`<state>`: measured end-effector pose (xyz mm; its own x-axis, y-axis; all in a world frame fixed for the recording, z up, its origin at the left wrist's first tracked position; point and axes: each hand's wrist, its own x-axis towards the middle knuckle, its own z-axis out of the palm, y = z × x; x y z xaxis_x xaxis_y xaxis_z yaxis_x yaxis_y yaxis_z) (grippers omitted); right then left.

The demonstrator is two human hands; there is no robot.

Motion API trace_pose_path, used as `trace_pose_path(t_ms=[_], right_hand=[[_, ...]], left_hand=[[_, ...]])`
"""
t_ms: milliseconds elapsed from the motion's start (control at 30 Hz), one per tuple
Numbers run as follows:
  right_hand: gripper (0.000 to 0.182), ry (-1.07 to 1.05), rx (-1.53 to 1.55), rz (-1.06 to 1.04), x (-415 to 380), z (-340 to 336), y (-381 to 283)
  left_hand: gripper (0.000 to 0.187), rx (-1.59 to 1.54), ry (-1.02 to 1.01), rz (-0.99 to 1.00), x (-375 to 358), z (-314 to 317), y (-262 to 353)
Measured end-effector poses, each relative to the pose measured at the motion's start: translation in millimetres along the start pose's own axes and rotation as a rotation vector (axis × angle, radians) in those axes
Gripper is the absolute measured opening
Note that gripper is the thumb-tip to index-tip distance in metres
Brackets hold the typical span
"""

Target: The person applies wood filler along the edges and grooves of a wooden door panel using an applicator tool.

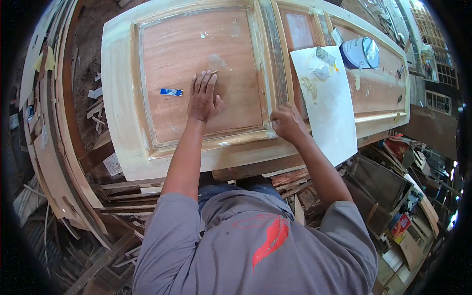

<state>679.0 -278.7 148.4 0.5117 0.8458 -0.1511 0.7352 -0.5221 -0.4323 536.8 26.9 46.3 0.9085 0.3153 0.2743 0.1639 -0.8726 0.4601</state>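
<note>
A panelled wooden door [125,98] lies flat in front of me, with pale filler smears along its mouldings. My left hand [202,101] rests palm down on the large reddish panel [167,59], fingers stretched out. Close to its fingertips is a thin brownish sliver [214,72]. To its left lies a small blue-and-white strip [171,92]. My right hand [289,121] is closed over the moulding near the panel's lower right corner; whatever its curled fingers hold is hidden. Beside it, a white board [334,118] carries dabs of filler.
A paint can [360,53] stands on the door's right part, beside the white board. On the board's top lies a flat scraper-like piece [325,55]. Long planks [64,113] line the left side. Scrap wood [413,167] is piled at the right.
</note>
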Motion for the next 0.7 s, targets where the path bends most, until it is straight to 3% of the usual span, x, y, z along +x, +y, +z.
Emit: trace_pose_path(t_ms=[300,700], right_hand=[[0.013,-0.051,-0.111,-0.065,-18,38,-1],[0.015,-0.030,-0.210,-0.212,6,32,4]], left_hand=[[0.081,0.006,0.020,0.012,1,4,-4],[0.080,0.009,0.027,0.014,1,3,-4]])
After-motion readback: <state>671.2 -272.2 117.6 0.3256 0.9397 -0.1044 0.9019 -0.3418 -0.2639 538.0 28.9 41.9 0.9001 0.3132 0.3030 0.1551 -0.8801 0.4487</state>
